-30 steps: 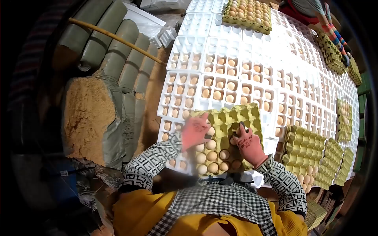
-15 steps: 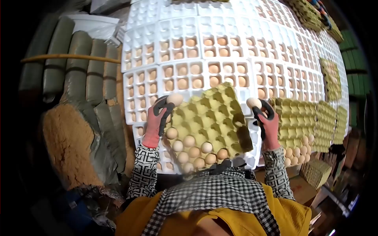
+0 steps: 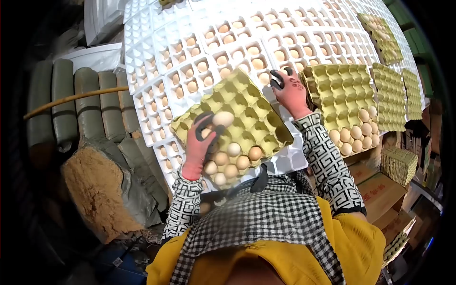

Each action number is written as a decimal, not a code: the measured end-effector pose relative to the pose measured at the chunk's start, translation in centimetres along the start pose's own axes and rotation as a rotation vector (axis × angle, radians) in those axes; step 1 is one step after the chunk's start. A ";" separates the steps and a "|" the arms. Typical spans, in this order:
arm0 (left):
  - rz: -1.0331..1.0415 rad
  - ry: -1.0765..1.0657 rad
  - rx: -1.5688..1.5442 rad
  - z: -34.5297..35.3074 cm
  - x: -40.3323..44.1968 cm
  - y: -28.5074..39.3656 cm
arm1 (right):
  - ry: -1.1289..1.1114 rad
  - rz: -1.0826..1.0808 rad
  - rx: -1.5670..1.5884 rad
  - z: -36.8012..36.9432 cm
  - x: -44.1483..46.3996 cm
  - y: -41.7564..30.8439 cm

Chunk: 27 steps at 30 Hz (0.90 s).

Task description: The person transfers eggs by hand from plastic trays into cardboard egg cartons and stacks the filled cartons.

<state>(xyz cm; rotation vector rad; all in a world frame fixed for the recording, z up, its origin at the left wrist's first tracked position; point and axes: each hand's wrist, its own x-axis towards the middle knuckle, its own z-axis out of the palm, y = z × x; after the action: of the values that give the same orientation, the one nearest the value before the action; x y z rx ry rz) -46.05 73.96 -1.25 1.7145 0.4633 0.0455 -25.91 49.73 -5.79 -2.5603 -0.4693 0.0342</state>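
My left hand (image 3: 202,142), in a pink glove with dark fingertips, is closed on a pale egg (image 3: 223,118) above a yellow-green egg carton (image 3: 240,102). A second egg (image 3: 205,133) shows between its thumb and fingers; whether it is gripped I cannot tell. Several brown and cream eggs (image 3: 231,170) sit in the carton's near corner. Beyond the carton's right side, my right hand (image 3: 289,90) reaches over a white foam tray (image 3: 285,116) with its fingers curled. What is in that grip, if anything, is hidden.
White foam trays (image 3: 187,45) with many eggs cover the surface ahead. To the right lie more cartons (image 3: 339,90), the nearest part-filled with eggs (image 3: 356,133). Filled sacks (image 3: 88,97) and an open sack of brown material (image 3: 90,190) stand at left. Cardboard boxes (image 3: 380,194) are at lower right.
The view has shifted. My left hand has moved in over the carton with its egg. My right hand has moved farther forward over the trays; the egg it held no longer shows.
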 end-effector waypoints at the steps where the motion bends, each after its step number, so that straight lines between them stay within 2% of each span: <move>1: 0.075 -0.070 0.091 0.6 -0.5 0.5 | 0.052 0.060 0.159 -0.7 -0.6 -0.1; 2: 0.064 -0.081 0.133 1.5 -1.4 0.9 | 0.002 0.082 0.359 -2.0 -1.6 0.4; 4: 0.050 -0.064 0.182 3.5 -2.7 2.4 | 0.016 0.075 0.408 -3.3 -4.1 0.5; 5: 0.064 -0.057 0.138 4.4 -3.0 2.7 | -0.026 0.040 0.188 -2.0 -5.7 2.0; 6: 0.091 -0.091 0.165 5.2 -3.0 3.2 | -0.220 0.143 0.167 -2.4 -6.8 1.8; 8: 0.132 -0.090 0.250 6.7 -3.3 4.7 | -0.244 0.119 0.039 -1.7 -8.9 2.2; 9: 0.150 -0.091 0.291 7.2 -3.4 5.1 | -0.106 0.041 0.195 -1.8 -9.4 2.5; 12: 0.209 -0.072 0.438 8.6 -3.4 5.7 | 0.065 0.125 0.516 -2.8 -11.2 3.6; 14: 0.236 -0.051 0.652 9.9 -2.6 6.6 | 0.120 0.110 0.440 -3.9 -12.8 3.1; 18: 0.374 -0.101 1.079 13.9 4.3 9.0 | 0.105 -0.132 0.367 -2.4 -14.9 4.0; 21: 0.300 -0.402 1.429 17.2 10.5 8.8 | 0.152 -0.090 0.463 -3.3 -17.6 4.0; 22: 0.256 -0.521 1.558 18.2 11.9 7.8 | 0.107 -0.070 0.447 -4.0 -18.4 4.0; 23: 0.240 -0.471 1.601 18.8 12.1 7.3 | 0.102 -0.065 0.442 -3.8 -19.1 4.4; 26: 0.235 -0.383 1.438 18.4 11.4 7.7 | 0.101 -0.065 0.556 -3.2 -18.3 5.4; 27: 0.266 -0.289 1.190 17.7 9.6 8.6 | 0.100 -0.056 0.623 -2.8 -17.9 5.2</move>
<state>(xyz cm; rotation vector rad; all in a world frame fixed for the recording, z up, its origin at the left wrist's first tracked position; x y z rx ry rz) -29.82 59.47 1.21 2.8827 -0.0101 -0.3490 -40.75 38.16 -7.31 -1.9283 -0.4119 0.0271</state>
